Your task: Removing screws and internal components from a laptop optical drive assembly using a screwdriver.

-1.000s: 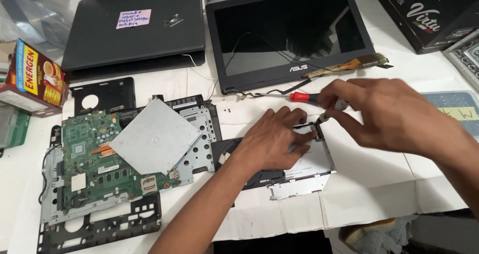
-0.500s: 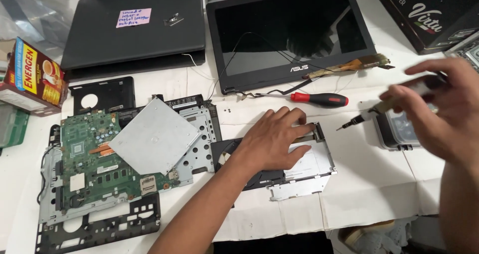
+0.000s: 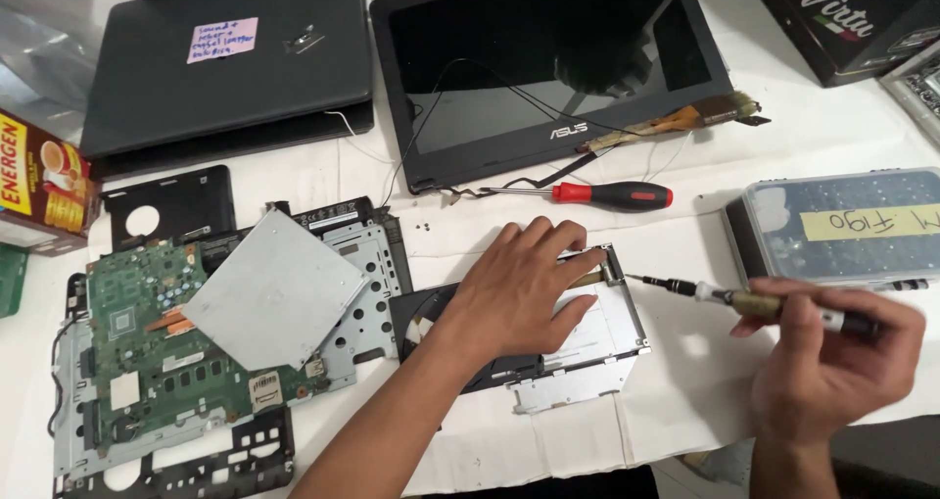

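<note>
White worktable (image 3: 685, 401) strewn with laptop parts | left hand (image 3: 519, 288) lies flat on disc drive (image 3: 548, 347) at table centre, steadying it | right hand (image 3: 832, 362) clenched around small screwdriver (image 3: 744, 300), tip aimed at drive's corner | red-handled screwdriver (image 3: 597, 195) lies behind.

Optical drive (image 3: 578, 347): centre of table, under my left hand (image 3: 519, 288). Motherboard (image 3: 166, 352) to its left; screen panel (image 3: 548, 63) behind; screwdriver (image 3: 597, 195) between them. Screw box (image 3: 842, 225) right, behind my right hand (image 3: 832, 367).

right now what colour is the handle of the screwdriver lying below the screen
Red and black, on the screwdriver lying on the table; it shows in the head view.
</note>
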